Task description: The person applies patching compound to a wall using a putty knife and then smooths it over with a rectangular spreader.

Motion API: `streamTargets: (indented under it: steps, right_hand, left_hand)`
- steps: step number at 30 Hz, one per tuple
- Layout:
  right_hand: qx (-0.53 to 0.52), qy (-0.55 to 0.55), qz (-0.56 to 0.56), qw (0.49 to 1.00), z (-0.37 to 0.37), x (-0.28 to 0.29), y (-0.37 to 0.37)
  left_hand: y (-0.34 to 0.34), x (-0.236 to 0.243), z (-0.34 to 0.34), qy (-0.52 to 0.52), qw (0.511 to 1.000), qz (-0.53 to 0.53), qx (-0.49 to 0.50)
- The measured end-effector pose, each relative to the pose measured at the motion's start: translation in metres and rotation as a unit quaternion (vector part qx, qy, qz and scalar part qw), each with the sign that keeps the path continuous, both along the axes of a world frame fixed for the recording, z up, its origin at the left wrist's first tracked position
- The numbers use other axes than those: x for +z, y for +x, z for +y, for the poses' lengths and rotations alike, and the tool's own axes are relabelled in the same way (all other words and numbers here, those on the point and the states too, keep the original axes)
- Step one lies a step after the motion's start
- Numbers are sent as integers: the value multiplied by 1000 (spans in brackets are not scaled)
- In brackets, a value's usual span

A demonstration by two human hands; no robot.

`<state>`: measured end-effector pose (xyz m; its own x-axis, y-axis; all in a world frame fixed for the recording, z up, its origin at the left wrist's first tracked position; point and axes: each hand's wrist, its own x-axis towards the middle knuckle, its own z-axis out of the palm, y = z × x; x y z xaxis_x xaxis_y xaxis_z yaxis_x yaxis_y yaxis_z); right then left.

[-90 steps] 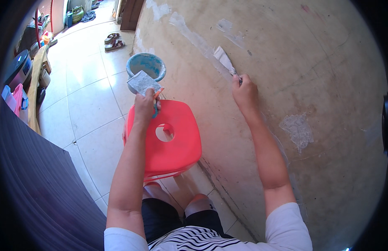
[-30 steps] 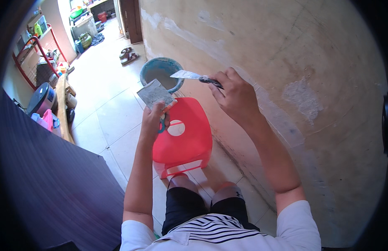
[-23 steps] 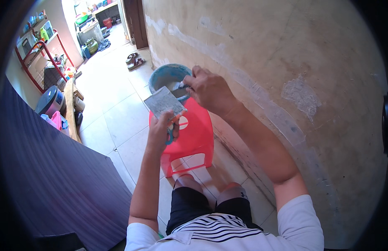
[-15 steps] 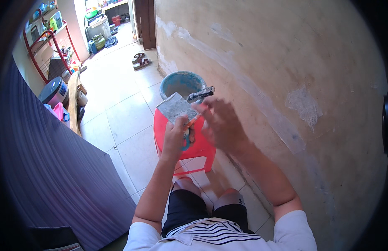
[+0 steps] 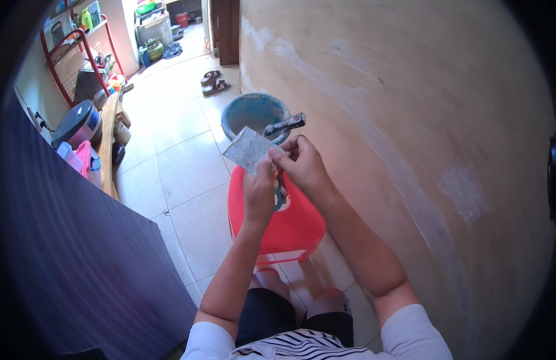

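My left hand [image 5: 261,195] is closed around the handle of a putty knife, which shows some blue and orange. The knife's broad grey blade [image 5: 249,150], smeared with filler, points up and away to the left. Thumb and fingers of my right hand [image 5: 303,163] pinch the blade's right edge, close to the left thumb. Beyond the hands stands a blue bucket [image 5: 234,114] with a whitish coating inside. A second tool with a dark, filler-stained handle [image 5: 287,124] rests across its near right rim; its other end is hidden by the bucket and blade.
Under the hands is a red plastic stool [image 5: 278,231]. A patched wall [image 5: 362,198] runs along the right. At left stand a purple curtain-like cloth [image 5: 92,252], wooden boards [image 5: 110,126], a rice-cooker-like pot [image 5: 78,125] and a red rack [image 5: 80,45]. Sandals [image 5: 215,85] lie on the tiles.
My right hand, blurred before beside the blade, has come in against its edge. The left hand keeps its hold on the putty knife. The view has shifted, showing more of the stool.
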<state>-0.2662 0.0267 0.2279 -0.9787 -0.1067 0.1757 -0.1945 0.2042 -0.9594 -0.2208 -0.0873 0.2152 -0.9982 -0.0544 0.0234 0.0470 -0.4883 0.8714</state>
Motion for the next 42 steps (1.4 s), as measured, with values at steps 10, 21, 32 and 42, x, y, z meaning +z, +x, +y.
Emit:
streamTargets:
  steps: [10, 21, 32, 42]
  right_hand:
    - [-14, -169, -53, 984, 21, -25, -70]
    - [-188, 245, 204, 929, -5, -33, -283]
    - [-300, 485, 179, 802, -35, -19, -421]
    - [-313, 376, 230, 841, 15, -38, -289]
  left_hand:
    - [-95, -82, 2, 81, 994, 13, 70]
    - [-129, -97, 2, 72, 979, -32, 189]
    - [-128, -95, -1, 94, 977, -36, 188]
    - [-126, -94, -8, 100, 977, -42, 184]
